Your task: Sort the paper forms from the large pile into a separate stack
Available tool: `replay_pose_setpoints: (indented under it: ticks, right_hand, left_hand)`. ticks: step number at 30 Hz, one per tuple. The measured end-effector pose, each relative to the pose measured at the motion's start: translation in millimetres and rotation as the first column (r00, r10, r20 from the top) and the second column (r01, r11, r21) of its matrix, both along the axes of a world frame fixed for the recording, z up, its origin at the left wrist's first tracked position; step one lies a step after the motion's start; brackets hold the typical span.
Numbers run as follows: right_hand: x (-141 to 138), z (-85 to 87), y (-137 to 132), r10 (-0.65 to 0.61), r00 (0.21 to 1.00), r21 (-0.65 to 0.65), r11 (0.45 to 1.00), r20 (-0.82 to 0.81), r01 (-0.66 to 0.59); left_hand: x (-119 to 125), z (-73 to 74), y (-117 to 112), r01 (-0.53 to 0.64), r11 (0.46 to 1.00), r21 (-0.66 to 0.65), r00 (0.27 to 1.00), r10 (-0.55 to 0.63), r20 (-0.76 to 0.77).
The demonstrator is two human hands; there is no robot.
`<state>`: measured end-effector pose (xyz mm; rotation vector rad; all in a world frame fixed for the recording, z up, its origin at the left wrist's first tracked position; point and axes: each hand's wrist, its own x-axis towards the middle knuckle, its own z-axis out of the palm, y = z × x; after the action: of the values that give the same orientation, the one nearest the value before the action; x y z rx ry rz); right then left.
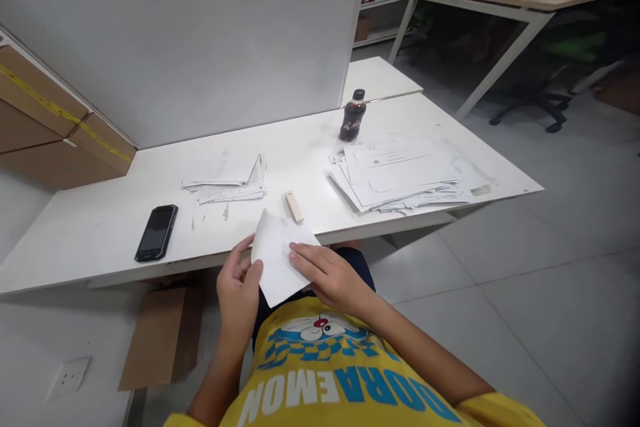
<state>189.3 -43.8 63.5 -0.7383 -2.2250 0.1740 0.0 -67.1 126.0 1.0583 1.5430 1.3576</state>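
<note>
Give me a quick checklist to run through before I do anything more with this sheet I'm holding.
1. Left hand grips the sheet by its edge: ok.
2. Right hand has its fingers on the sheet: ok.
3. Beige block apart from the sheet's top edge: cannot tell.
4. Phone well apart from the sheet: ok.
5. Bottle upright and capped: ok.

Bare tabletop (100,227) between phone (156,232), folded stack (227,183), small beige block (294,206); paper pile (400,177), bottle (353,115) rightward.
</note>
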Motion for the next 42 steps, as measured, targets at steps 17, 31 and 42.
replay_pose_setpoints:
  ticks: [17, 31, 42]
  right_hand:
    - [177, -26.8, 103, -0.800, 0.586, 0.024, 0.589, -0.127, 0.808]
    - [167, -42.5, 90, -0.579, 0.808, -0.469, 0.747, -0.111, 0.471]
    - [1, -47.9, 60, -0.718, 0.453, -0.848, 0.418, -0.528, -0.325]
  left_hand:
    - [-62, -28.5, 199, 0.303, 0.951, 0.070, 0.680, -0.164, -0.715]
    - [-63, -95.9, 208, 0.164, 0.971, 0.171, 0.384, 0.097, -0.918]
    - [42, -111.3, 69, 0.785, 0.565, 0.253, 0.334, -0.042, -0.942]
